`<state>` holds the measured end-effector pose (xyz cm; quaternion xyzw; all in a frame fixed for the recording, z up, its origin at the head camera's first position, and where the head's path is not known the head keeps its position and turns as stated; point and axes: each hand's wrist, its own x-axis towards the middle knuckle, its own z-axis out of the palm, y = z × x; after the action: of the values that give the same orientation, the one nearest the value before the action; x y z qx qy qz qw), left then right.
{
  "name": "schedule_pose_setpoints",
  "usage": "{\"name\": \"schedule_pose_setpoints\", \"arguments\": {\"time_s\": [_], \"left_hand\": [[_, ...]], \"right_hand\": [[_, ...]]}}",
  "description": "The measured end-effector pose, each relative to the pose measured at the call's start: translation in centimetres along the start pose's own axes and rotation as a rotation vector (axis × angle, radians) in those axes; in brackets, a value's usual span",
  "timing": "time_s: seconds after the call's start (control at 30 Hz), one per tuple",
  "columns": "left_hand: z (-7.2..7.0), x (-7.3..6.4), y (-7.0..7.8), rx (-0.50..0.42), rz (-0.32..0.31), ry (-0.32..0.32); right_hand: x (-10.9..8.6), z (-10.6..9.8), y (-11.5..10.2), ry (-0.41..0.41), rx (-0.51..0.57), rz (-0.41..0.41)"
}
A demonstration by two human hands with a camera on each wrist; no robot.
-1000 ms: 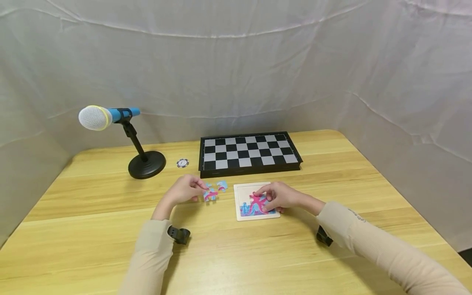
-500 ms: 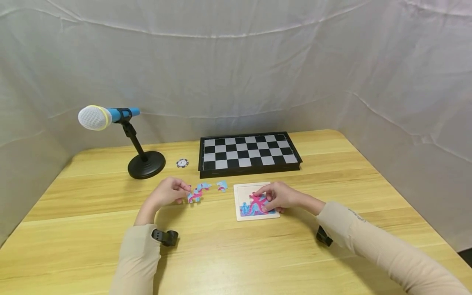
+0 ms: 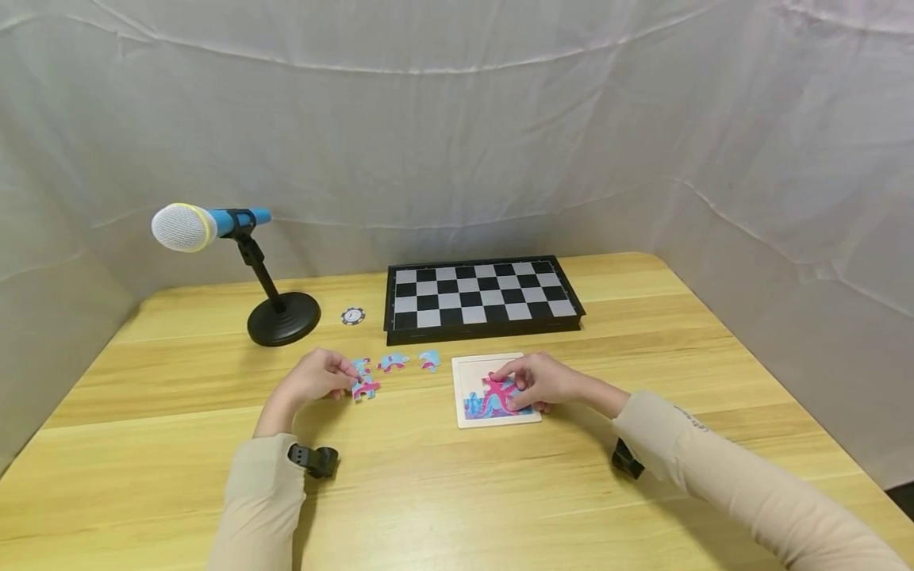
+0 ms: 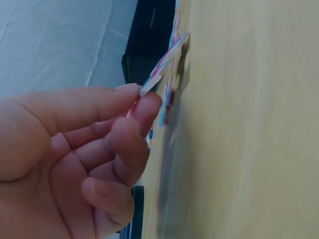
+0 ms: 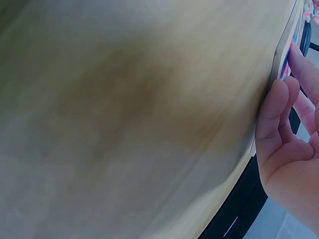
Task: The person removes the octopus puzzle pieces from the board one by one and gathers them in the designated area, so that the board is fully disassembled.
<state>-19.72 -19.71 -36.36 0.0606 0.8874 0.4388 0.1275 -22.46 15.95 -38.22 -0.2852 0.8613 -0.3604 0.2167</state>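
Observation:
My left hand [image 3: 314, 377] pinches a pink-and-blue jigsaw piece [image 3: 366, 388] between thumb and index finger. In the left wrist view the held jigsaw piece [image 4: 163, 64] is tilted, with table and other pieces behind it. Another piece [image 3: 362, 365] shows just beyond the held one. Two loose pieces [image 3: 392, 362] [image 3: 429, 362] lie between it and the white puzzle tray [image 3: 458, 392]. My right hand [image 3: 546, 378] rests on the tray's right side, thumb and index fingertips touching the pink figure [image 3: 499, 392] of the partly filled picture. The hand hides the tray's right part.
Behind the tray lies a black-framed checkered board [image 3: 485, 293]. A poker chip [image 3: 353, 316] is left of it. Farther left, a blue microphone [image 3: 243, 217] with a white head stands on a black round base [image 3: 284, 319]. A grey cloth [image 3: 457, 143] hangs round the table's back.
My left hand has moved left and slightly nearer with the jigsaw piece, away from the other loose pieces, uncovering one of them. My right hand and the tray stay where they were.

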Motion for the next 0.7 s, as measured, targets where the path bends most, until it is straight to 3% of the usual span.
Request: {"name": "schedule_pose_setpoints", "arguments": {"time_s": [0.4,0.7], "left_hand": [[-0.23,0.12,-0.35,0.070,-0.060,-0.006],[-0.67,-0.17,0.05,0.096,-0.048,0.011]], "right_hand": [[0.00,0.04,0.00,-0.001,0.001,0.014],[0.08,0.00,-0.06,0.002,-0.020,0.008]]}}
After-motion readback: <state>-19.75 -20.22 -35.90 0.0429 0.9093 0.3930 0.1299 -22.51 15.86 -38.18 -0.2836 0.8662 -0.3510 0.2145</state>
